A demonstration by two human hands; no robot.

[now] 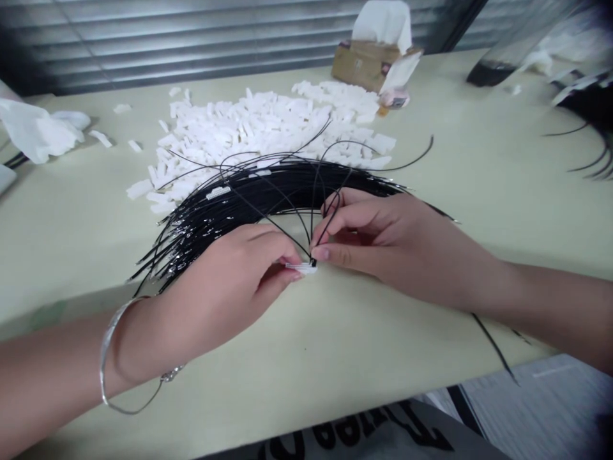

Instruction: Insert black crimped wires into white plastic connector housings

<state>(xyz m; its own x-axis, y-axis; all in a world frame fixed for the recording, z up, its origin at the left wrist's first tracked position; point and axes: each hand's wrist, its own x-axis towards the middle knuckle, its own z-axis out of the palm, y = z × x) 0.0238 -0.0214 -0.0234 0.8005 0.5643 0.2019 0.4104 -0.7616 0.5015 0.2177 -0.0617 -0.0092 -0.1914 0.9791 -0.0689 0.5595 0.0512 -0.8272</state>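
Observation:
My left hand [239,262] pinches a small white plastic connector housing [306,269] between thumb and fingertips, just above the table. Several black wires [311,217] rise from the connector's right end and arch away over the bundle. At that same end, my right hand [378,236] is closed with thumb and forefinger on one black wire, close to where it meets the housing. How deep the wire sits cannot be made out. Behind both hands lies a thick curved bundle of black wires [258,191] with shiny metal ends, and a white connector [219,193] rests on it.
A heap of loose white connectors [249,121] spreads behind the bundle. Farther back stand a tissue box [366,64] and a tilted clear container of dark liquid [491,73]. More black wires [589,115] lie at the right. White crumpled material [41,131] is at the left.

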